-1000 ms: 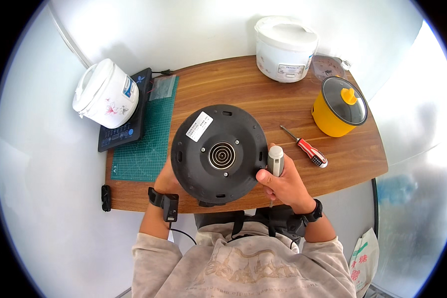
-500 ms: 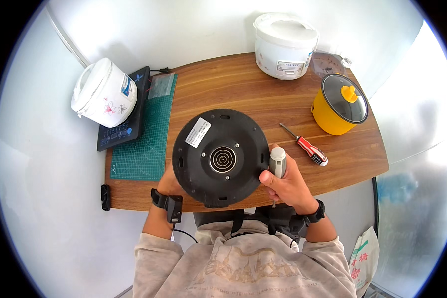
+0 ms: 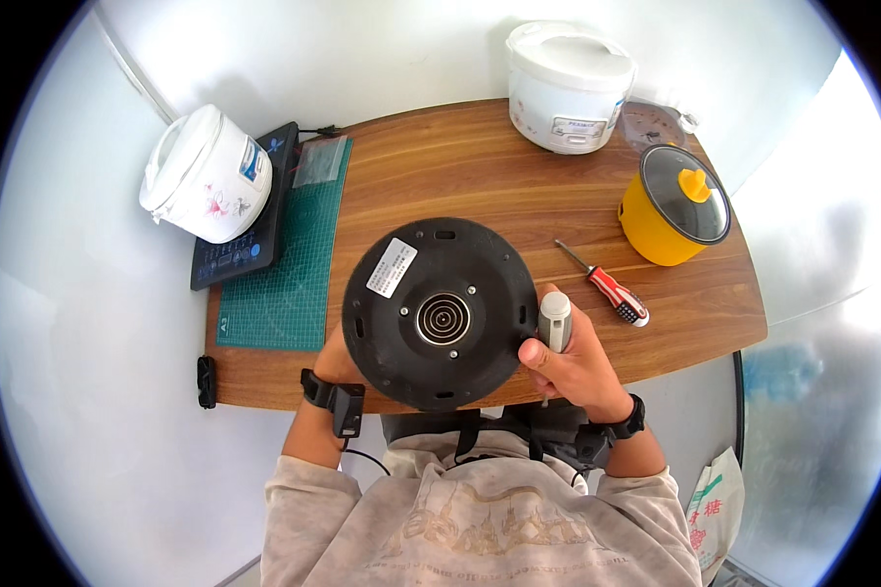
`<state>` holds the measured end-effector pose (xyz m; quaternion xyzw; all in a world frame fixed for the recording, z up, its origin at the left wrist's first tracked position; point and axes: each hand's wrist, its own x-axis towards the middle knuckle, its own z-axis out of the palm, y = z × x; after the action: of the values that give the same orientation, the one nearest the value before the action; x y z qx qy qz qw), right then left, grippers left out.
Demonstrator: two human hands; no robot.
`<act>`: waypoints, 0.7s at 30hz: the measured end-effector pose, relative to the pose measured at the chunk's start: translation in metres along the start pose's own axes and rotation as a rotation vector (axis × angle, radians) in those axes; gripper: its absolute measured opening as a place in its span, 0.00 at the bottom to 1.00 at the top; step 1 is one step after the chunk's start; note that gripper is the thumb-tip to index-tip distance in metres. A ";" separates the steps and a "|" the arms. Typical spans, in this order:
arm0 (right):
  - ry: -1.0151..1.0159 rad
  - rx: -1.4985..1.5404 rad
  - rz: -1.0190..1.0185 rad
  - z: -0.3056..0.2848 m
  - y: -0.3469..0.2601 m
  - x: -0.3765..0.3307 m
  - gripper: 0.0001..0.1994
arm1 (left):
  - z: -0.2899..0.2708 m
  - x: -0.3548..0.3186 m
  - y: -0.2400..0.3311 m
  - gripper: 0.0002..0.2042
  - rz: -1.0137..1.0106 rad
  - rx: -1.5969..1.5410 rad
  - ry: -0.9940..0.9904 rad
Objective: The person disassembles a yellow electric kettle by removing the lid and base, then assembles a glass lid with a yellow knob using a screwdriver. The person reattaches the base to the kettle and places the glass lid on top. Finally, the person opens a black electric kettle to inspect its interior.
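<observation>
Held in front of me is an electric kettle (image 3: pixel 392 333) with its round black underside facing up. That underside has a ringed metal connector in the middle, several small screws and slots, and a white label. My left hand (image 3: pixel 339 354) grips it from the left side, with the fingers hidden beneath it. In my right hand (image 3: pixel 582 364) is a screwdriver (image 3: pixel 555 318) with a grey-and-white handle, its handle end up and shaft pointing down. The right thumb is at the kettle's right edge. On the table to the right lies a red-and-black screwdriver (image 3: pixel 617 296).
A yellow pot (image 3: pixel 656 227) with a glass lid stands at the right of the wooden table (image 3: pixel 431 157). One white rice cooker (image 3: pixel 558 103) is at the back; another (image 3: pixel 201 186) rests on a black induction cooker (image 3: pixel 230 264), beside a green cutting mat (image 3: pixel 284 303).
The kettle's underside has tilted slightly, so the tab at its near edge no longer shows. My right hand and its screwdriver have shifted a little to the right.
</observation>
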<state>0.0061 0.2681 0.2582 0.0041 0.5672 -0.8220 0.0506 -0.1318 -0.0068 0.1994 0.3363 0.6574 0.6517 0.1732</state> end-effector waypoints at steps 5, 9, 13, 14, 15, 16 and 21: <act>0.003 -0.019 0.004 -0.002 -0.001 0.000 0.24 | 0.011 0.001 0.020 0.24 -0.337 -0.605 0.162; 0.023 -0.038 0.014 -0.003 -0.001 -0.001 0.25 | 0.011 0.004 0.024 0.22 -0.300 -0.529 0.100; 0.024 -0.052 0.018 -0.004 0.000 0.000 0.26 | 0.016 0.005 0.025 0.22 -0.224 -0.491 0.084; 0.025 -0.050 0.021 -0.004 0.000 0.000 0.26 | 0.017 0.006 0.024 0.21 -0.239 -0.586 0.074; 0.027 -0.051 0.023 -0.004 0.000 0.000 0.26 | 0.018 0.007 0.023 0.21 -0.254 -0.681 0.066; 0.029 -0.053 0.025 -0.003 0.000 0.001 0.26 | 0.019 0.007 0.023 0.21 -0.250 -0.668 0.062; 0.045 -0.049 0.045 -0.005 0.003 0.000 0.27 | 0.027 0.010 0.027 0.19 -0.242 -0.433 0.117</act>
<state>0.0056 0.2720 0.2536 0.0343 0.5880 -0.8061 0.0565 -0.1151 0.0178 0.2258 0.1720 0.5470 0.7700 0.2798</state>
